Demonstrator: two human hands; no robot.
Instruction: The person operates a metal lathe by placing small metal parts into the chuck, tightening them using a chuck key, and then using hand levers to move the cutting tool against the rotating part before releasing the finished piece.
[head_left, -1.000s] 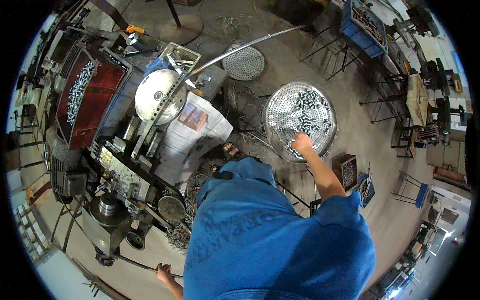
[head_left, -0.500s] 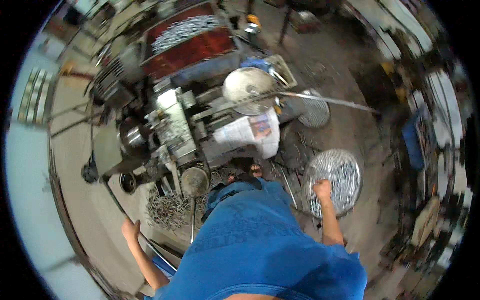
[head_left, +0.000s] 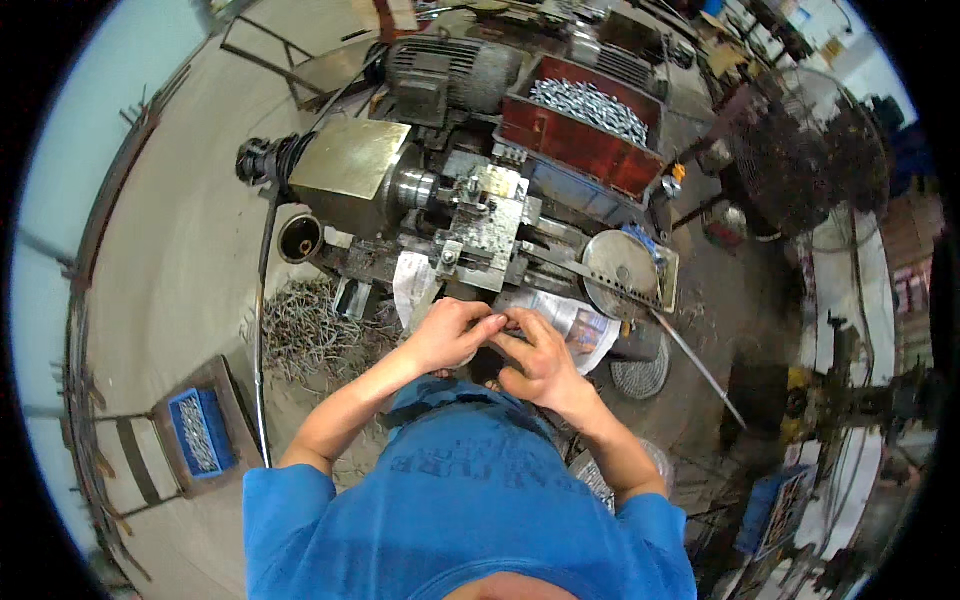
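My left hand (head_left: pixel 452 335) and my right hand (head_left: pixel 540 358) meet in front of my waist, fingertips pinched together. Whatever lies between the fingers is too small and covered to name. Just beyond them stands a lathe-like machine with a shiny round chuck (head_left: pixel 415 188) and a metal slide block (head_left: pixel 488 235). Printed paper sheets (head_left: pixel 592 340) lie across the machine bed, close to my right hand. A long thin metal bar (head_left: pixel 262 330) runs down to the left of my left arm. Partly behind my right arm is a round tray (head_left: pixel 658 462) holding small metal parts.
A red bin (head_left: pixel 560 140) heaped with metal pieces sits behind the machine, beside a motor (head_left: pixel 450 75). Metal shavings (head_left: pixel 310 325) cover the floor at left. A blue crate (head_left: pixel 222 450) rests on a low stand. One rod (head_left: pixel 695 365) juts out at right, near a large fan (head_left: pixel 810 150).
My left hand has left the long bar, and my right hand has come up from the round tray. Both now meet in front of me. The view has swung toward the machine.
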